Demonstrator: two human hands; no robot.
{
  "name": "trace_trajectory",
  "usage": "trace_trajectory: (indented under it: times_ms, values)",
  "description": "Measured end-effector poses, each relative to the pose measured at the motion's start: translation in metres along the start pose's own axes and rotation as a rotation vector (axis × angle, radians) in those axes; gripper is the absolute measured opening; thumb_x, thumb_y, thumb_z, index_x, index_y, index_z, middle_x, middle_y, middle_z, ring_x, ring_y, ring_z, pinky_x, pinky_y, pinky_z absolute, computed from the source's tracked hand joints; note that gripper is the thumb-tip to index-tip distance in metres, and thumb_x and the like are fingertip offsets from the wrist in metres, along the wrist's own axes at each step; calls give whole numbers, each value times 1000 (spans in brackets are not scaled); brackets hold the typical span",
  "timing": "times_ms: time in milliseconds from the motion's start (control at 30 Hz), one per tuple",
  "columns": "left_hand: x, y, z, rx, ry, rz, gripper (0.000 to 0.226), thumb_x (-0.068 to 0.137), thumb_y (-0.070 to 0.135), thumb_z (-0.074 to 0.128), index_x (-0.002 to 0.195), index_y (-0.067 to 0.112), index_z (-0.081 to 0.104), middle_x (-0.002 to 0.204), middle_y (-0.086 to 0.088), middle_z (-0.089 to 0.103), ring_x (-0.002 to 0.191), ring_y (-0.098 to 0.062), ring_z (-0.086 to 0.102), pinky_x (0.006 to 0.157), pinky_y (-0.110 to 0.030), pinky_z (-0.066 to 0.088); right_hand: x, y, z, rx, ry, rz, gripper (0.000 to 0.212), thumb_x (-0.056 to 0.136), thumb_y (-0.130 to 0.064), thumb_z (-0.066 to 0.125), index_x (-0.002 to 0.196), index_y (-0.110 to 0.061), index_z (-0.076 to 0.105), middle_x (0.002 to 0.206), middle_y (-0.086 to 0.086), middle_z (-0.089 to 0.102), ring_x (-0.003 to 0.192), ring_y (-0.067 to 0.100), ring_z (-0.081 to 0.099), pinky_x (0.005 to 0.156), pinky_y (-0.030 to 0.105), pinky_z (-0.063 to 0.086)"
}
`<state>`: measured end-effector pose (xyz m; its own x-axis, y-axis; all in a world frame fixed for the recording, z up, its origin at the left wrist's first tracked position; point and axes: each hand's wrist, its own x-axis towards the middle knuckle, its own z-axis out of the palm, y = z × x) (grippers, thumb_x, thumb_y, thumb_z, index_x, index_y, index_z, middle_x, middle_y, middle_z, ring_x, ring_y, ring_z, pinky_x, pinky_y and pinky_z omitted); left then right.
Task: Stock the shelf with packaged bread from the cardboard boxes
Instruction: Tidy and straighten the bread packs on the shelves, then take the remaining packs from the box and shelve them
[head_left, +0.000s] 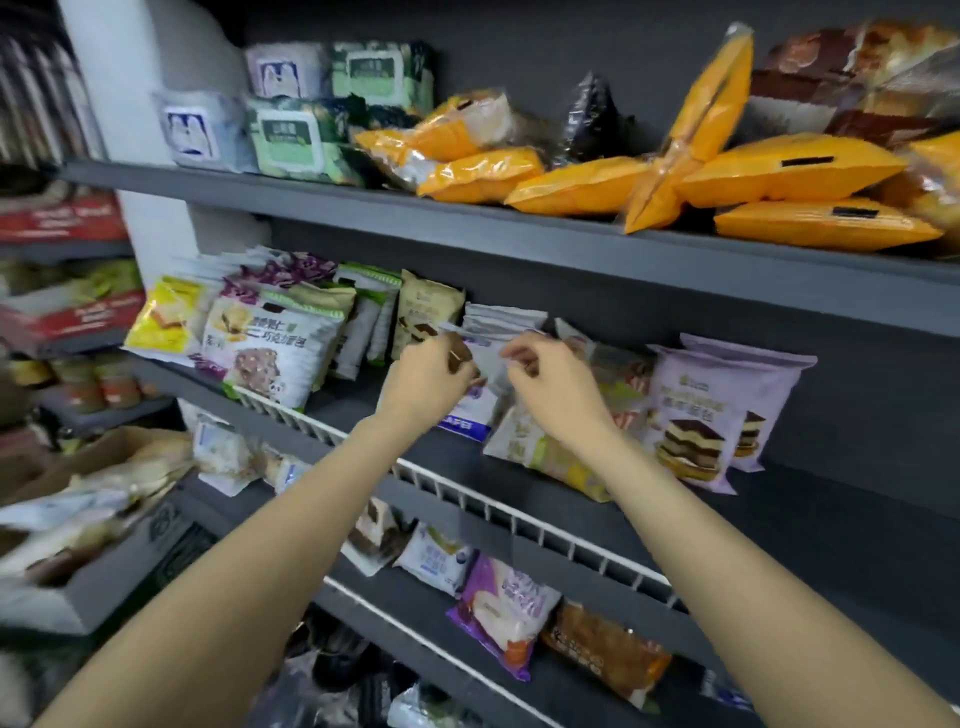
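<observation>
Both bare forearms reach up to the middle shelf (519, 467), a dark grey board with a white wire rail (467, 493) along its front lip. The left hand (428, 382) and right hand (553, 384) are both pinched on the upper part of one white bread packet (475, 402) with a blue band at its lower edge; it stands roughly upright on the shelf among other packets, and its glossy film is crinkled between the fingers. Behind it a row of similar pale packets (504, 317) stands on edge. Just to the right lie a flat pale green-and-yellow packet (545, 457), partly under the right wrist, and lilac cake packets (696, 415) printed with a layered slice. To the left stand a white packet with dark lettering (270, 353), a yellow packet (166, 322) and a beige packet (426, 317). The top shelf (467, 223) carries puffy orange bags (779, 171), shiny and pillow-shaped, plus boxy green and lilac packs (311, 104). The lower shelf (597, 686) holds a purple packet (504, 608), a brown one (608, 649) and a white one (436, 558), lying flat. At far left an open cardboard box (104, 561) holds soft, blurred packets of bread (78, 514). The arms hide part of the wire rail.
</observation>
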<state>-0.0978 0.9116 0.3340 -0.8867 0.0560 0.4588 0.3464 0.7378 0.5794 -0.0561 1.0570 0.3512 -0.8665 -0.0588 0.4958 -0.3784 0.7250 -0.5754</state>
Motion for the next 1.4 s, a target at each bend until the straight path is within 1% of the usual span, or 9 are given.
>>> trace_trajectory:
  times_ms: [200,367,667,800,900,1000,1133,1267,1400]
  values:
    - [-26,-158,-87,94,-11,-219,18,93,22,52,96,8,64,52,0,50,55,-24,54,54,-32,44,12,-87,151,55,-248,-33,16,94,-14,51,100,-16,66,87,4,69,79,18,63,71,32,50]
    - [-52,-296,-158,190,-62,-380,26,94,27,51,105,8,63,90,-11,67,85,-30,63,65,-34,49,20,-157,297,98,-423,-25,18,95,-15,50,102,-13,66,95,6,70,86,21,64,74,32,50]
    - [-69,-524,-211,259,-133,-626,19,94,13,42,95,3,58,85,-12,57,75,-26,52,55,-31,37,41,-201,526,89,-712,51,26,94,-13,51,118,-7,59,116,12,62,108,27,58,88,37,48]
    - [-53,-632,-208,312,-273,-680,32,91,4,39,120,3,52,120,-17,57,106,-32,55,84,-38,48,68,-194,624,110,-822,119,45,94,-24,55,137,-14,43,133,10,51,118,26,52,84,31,42]
    - [-46,-683,-201,385,-402,-692,52,88,2,44,139,12,37,145,-13,37,127,-33,42,99,-46,42,80,-188,674,188,-960,175,72,87,-30,66,146,-17,29,147,8,35,134,26,36,98,34,37]
    - [-38,-728,-189,497,-539,-614,59,90,13,51,144,20,29,152,-7,26,139,-27,28,108,-44,34,84,-174,721,150,-1113,160,72,80,-25,74,141,-11,39,142,10,45,131,26,41,98,32,40]
    - [-28,-762,-182,595,-665,-577,69,89,28,59,147,29,22,154,0,22,143,-24,18,111,-52,22,102,-166,742,114,-951,209,19,85,-7,65,99,5,68,99,20,69,93,30,62,73,33,44]
    - [-4,-776,-189,629,-570,-554,48,91,25,54,137,29,41,131,-5,51,124,-28,47,98,-44,37,126,-171,744,287,-804,344,25,90,-7,60,66,-5,67,63,-5,60,64,6,52,61,26,38]
    - [6,-785,-207,324,-428,-535,20,90,20,57,104,6,58,99,-18,59,95,-37,57,75,-37,40,141,-181,734,643,-566,768,24,90,-19,62,78,1,66,80,28,62,75,22,57,87,38,49]
